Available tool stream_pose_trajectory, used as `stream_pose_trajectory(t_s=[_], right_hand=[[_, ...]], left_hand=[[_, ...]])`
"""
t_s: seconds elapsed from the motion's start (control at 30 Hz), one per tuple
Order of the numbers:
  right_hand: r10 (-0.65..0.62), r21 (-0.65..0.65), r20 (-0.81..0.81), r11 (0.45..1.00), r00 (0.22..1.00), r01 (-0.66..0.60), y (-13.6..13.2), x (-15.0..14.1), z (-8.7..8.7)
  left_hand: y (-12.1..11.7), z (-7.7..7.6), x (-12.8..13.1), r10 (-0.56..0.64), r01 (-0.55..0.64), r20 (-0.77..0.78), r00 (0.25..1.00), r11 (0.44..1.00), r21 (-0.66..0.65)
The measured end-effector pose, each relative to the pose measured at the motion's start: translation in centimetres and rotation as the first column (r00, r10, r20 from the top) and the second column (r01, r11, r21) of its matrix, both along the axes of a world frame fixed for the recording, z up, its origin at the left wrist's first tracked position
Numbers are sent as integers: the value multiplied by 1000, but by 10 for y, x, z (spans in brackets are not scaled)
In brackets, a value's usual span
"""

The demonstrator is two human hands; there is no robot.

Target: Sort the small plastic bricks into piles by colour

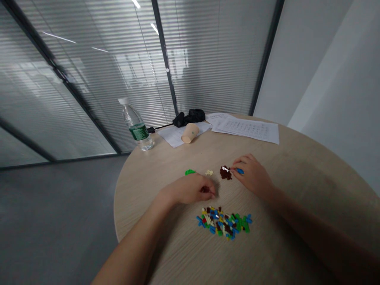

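My left hand rests over the table with its fingers curled; a dark spot shows inside the curl, and I cannot tell whether it is a piece or shadow. My right hand is at the right edge of a small heap of dark brown toy bricks, thumb and forefinger drawn together. Whatever those fingertips hold is too small to make out. Blue bricks show beneath that hand. Cream bricks and green bricks lie in separate little groups behind my left hand. Nearer me spreads a mixed pile of coloured bricks.
On the round wooden table, a water bottle stands at the back left. A paper cup lies on its side on a sheet, near a black bundle with a cord. Printed papers lie at the back right.
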State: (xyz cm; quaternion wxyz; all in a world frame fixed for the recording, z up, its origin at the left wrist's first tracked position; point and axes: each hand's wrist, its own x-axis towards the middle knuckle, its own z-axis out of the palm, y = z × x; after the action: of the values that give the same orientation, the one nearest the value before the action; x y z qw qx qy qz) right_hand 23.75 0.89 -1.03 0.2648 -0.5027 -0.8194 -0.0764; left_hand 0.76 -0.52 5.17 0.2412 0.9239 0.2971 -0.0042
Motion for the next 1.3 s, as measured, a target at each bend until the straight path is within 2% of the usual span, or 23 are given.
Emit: stream_pose_trajectory(t_s=[0.13,0.33,0.53,0.67,0.83,1.0,1.07,1.13,1.2,1.3], right_hand=[[-38,1,14,999,999,38,0,2,-1],[1,-47,37,999,999,1,-2,0,-2],[-1,32,-38,999,999,2,-3,3,0],[93,141,-133,987,987,-74,-8,-1,4],[236,168,-177,964,956,-207,-21,-14,9],[304,170,-271,949,913,-265,-28,-19,14],[292,107,-368,957,883,-271,-31,-21,17],[234,-37,-513,955,826,-294,-36,-25,19],[146,-204,-672,906,726,-371,-40,-31,20],[47,-275,-843,818,537,-505,-42,-36,18]], left_hand=[[-1,1,2,-6,6,-1,1000,1000,-15],[-1,0,2,-10,10,-2,1000,1000,-10],[-1,-7,3,-64,65,32,997,996,-56],[-4,-4,8,-126,130,47,991,987,-94],[-7,-5,15,-199,203,73,977,977,-58],[-6,-6,16,-172,174,71,983,984,-26],[-5,-5,15,-121,117,156,980,993,30],[-4,-4,14,-21,-9,291,956,995,100],[-4,-4,14,81,-154,418,905,978,144],[-4,-6,17,169,-286,523,835,946,151]])
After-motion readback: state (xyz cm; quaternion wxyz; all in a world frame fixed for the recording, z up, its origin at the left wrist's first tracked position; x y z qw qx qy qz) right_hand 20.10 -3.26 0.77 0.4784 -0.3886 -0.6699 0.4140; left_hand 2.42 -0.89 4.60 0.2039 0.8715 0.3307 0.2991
